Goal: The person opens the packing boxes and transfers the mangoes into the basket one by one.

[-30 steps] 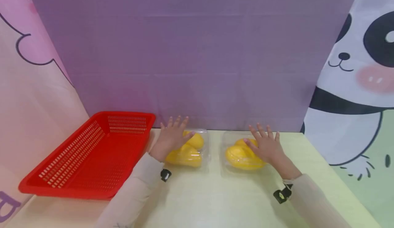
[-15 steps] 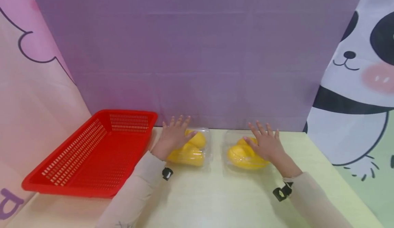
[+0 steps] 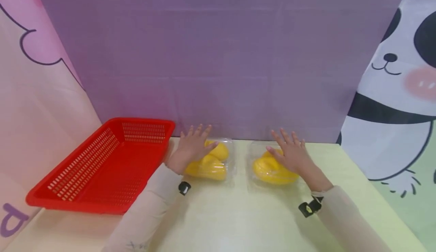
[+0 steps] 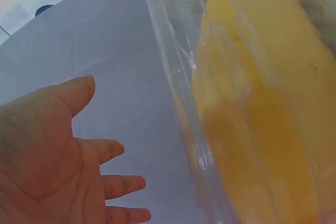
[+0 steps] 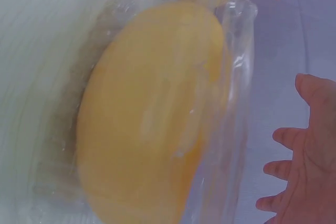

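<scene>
Red basket at left of desk, unmoved over the last second. Left hand, fingers spread, unchanged above the left clear box, which contains yellow objects. To its right, the second clear box, yellow contents likewise, sits as before. Right hand above it, fingers spread, shifted slightly left and far.

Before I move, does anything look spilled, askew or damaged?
Nothing stands out. The left box and right box sit flat on the table, their yellow fruit inside, with no spill or crack showing. The red basket is upright. The left hand and right hand are spread over the boxes, gripping neither.
</scene>
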`<state>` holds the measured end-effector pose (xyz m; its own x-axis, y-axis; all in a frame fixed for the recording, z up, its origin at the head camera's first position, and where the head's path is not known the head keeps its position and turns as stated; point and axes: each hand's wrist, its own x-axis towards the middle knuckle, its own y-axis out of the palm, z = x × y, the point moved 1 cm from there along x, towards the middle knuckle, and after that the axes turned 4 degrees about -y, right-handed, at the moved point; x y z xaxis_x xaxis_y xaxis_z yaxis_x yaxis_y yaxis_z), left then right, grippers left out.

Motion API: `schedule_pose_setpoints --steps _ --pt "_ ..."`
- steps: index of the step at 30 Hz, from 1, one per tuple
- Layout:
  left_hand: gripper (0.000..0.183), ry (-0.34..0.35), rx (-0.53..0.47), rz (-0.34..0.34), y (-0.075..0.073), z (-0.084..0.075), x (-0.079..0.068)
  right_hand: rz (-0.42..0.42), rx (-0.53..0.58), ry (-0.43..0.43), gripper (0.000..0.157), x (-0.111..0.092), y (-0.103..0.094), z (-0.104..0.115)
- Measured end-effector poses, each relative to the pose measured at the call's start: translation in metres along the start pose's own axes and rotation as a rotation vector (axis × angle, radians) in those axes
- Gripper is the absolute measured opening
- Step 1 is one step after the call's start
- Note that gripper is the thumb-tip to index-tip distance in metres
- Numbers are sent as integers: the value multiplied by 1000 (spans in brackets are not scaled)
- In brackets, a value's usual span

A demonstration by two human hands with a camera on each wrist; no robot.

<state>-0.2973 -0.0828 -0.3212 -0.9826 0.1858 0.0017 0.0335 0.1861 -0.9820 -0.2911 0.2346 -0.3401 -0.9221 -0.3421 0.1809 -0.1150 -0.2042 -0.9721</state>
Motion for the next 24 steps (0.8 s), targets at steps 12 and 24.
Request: schedule_pose_setpoints --steps 12,24 --pt "75 8 -4 -1 -5 -2 -1 -2 178 -66 69 5 1 9" --pt "75 -9 -11 8 -1 0 -1 -63 290 -136 67 13 8 30"
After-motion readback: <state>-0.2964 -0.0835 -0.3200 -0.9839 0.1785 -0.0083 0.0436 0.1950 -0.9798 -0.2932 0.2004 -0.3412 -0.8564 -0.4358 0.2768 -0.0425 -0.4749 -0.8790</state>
